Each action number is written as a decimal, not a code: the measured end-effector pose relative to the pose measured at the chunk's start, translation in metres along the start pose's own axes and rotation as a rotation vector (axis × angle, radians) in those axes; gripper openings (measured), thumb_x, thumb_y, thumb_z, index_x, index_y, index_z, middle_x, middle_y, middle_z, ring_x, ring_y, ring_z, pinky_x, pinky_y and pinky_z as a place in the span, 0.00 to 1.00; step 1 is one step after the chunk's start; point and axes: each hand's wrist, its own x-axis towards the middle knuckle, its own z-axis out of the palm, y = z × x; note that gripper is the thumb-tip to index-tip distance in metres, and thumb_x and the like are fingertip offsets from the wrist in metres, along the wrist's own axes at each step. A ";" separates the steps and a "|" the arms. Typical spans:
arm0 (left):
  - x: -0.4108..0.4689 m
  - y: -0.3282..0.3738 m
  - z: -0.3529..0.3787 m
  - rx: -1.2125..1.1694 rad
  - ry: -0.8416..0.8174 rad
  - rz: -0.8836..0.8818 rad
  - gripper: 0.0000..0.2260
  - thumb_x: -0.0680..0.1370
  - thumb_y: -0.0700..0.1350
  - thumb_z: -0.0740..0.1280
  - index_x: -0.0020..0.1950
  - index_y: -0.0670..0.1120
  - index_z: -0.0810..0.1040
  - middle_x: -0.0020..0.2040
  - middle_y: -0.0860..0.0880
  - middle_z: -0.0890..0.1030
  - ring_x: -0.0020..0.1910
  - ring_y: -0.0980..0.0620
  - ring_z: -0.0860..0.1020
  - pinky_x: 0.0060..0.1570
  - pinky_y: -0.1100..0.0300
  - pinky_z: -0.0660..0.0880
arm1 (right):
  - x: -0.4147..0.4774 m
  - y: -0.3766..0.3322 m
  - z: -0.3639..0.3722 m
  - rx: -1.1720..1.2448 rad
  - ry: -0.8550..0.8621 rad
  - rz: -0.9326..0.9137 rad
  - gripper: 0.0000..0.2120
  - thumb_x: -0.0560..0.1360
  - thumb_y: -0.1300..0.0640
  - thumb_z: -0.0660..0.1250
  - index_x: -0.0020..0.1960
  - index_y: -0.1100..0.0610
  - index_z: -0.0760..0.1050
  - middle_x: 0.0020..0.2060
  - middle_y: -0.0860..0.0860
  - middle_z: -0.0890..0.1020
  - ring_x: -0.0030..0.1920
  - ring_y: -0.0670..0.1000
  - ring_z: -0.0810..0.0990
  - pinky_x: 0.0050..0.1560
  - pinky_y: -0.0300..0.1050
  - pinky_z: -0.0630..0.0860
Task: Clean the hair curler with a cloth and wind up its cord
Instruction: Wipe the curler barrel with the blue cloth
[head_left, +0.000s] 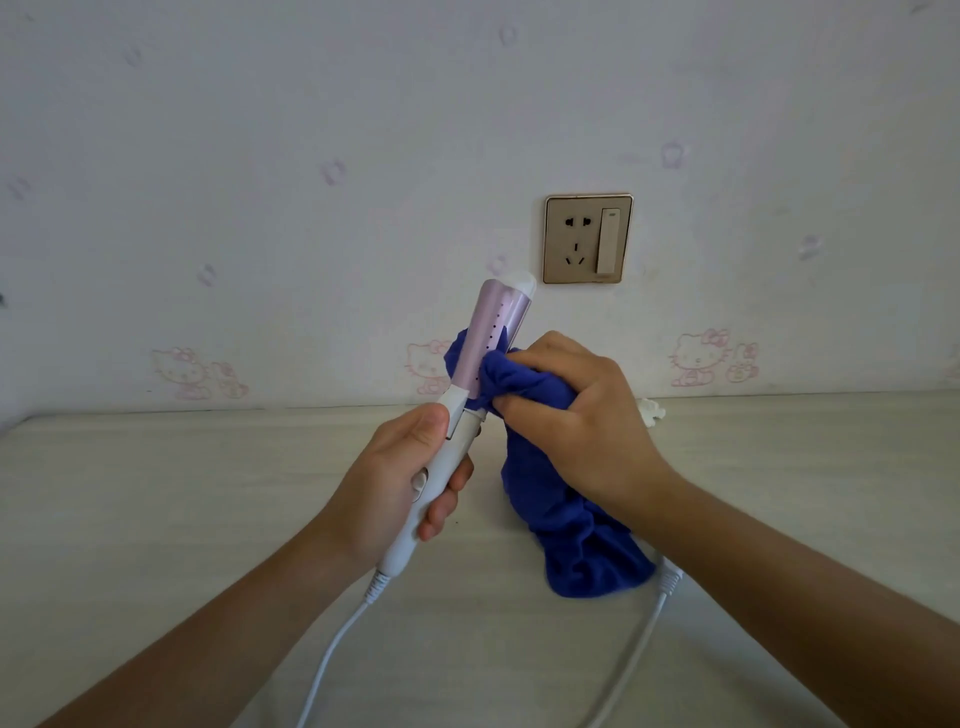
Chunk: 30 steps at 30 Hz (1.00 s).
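My left hand (402, 483) grips the white handle of the hair curler (488, 343), which points up and slightly right, its lilac barrel ending in a white tip. My right hand (576, 410) is closed on a dark blue cloth (566, 530), pressing a bunch of it against the lower right side of the barrel. The rest of the cloth hangs down to the table. The white cord (332, 649) runs from the handle's base down out of view; another stretch of it and the plug (667, 579) lie by my right forearm.
A pale wood-grain table (208, 493) meets a wall with faint cartoon-cat wallpaper. A gold-framed socket with a switch (588, 239) is on the wall just right of the curler's tip. A small white object (652, 410) lies at the table's back edge.
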 end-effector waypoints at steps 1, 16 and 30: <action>0.002 0.002 0.001 -0.002 -0.009 0.001 0.28 0.78 0.57 0.59 0.57 0.29 0.70 0.34 0.42 0.75 0.20 0.52 0.67 0.22 0.64 0.64 | 0.002 -0.001 -0.001 -0.021 0.032 -0.014 0.12 0.75 0.64 0.73 0.52 0.49 0.83 0.45 0.47 0.80 0.47 0.47 0.80 0.49 0.39 0.78; -0.001 -0.004 0.010 0.039 -0.044 -0.008 0.29 0.79 0.58 0.59 0.59 0.30 0.70 0.36 0.42 0.74 0.22 0.51 0.68 0.22 0.62 0.65 | 0.016 -0.003 -0.022 0.081 0.283 0.058 0.13 0.74 0.61 0.71 0.47 0.42 0.83 0.44 0.45 0.84 0.45 0.46 0.83 0.45 0.40 0.81; -0.002 0.002 0.005 0.017 -0.051 -0.013 0.27 0.78 0.57 0.59 0.57 0.31 0.70 0.35 0.43 0.74 0.21 0.52 0.68 0.21 0.63 0.65 | 0.005 0.000 -0.007 -0.049 0.193 -0.027 0.11 0.74 0.61 0.71 0.51 0.47 0.82 0.45 0.44 0.80 0.46 0.45 0.81 0.48 0.37 0.78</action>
